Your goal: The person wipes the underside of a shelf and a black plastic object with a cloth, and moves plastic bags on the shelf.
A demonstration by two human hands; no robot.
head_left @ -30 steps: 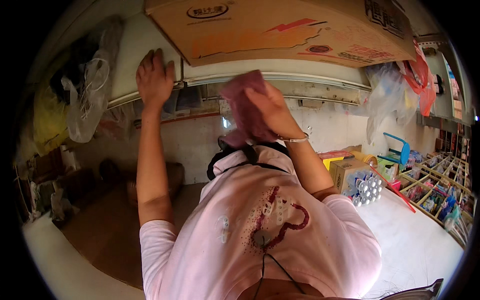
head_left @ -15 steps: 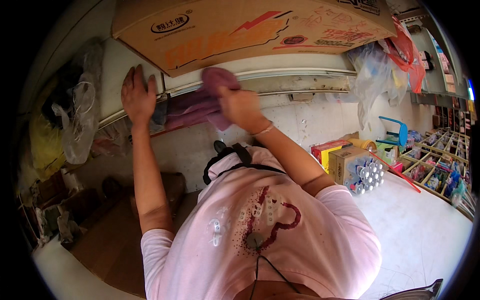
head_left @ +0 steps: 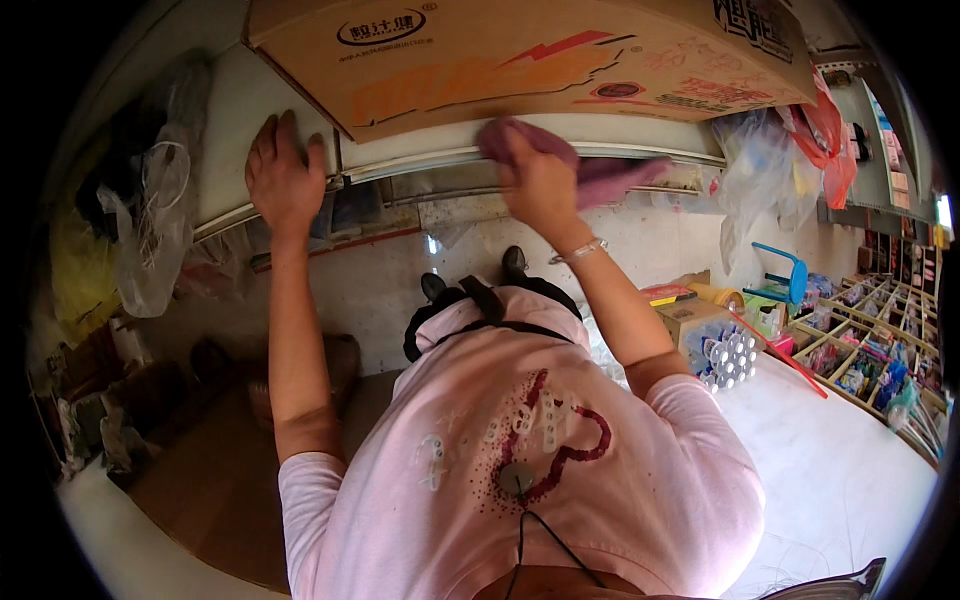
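My left hand [head_left: 286,180] lies flat with fingers stretched on the white counter top [head_left: 222,140], left of a large brown cardboard box [head_left: 520,75]. In my right hand [head_left: 540,185] is a purple cloth [head_left: 615,178], gripped and bunched at the counter's front edge, just before the box. Part of the cloth trails off to the right of my hand. A bracelet circles my right wrist.
Clear and yellow plastic bags [head_left: 160,220] hang at the left, with clear and red bags [head_left: 825,135] at the right. A blue stool [head_left: 795,278], a pack of bottles [head_left: 730,355] and a divided goods rack [head_left: 880,340] stand to the right.
My right hand has moved to the right along the counter edge with the purple cloth, whose loose end now trails rightward. My left hand stays flat on the counter.
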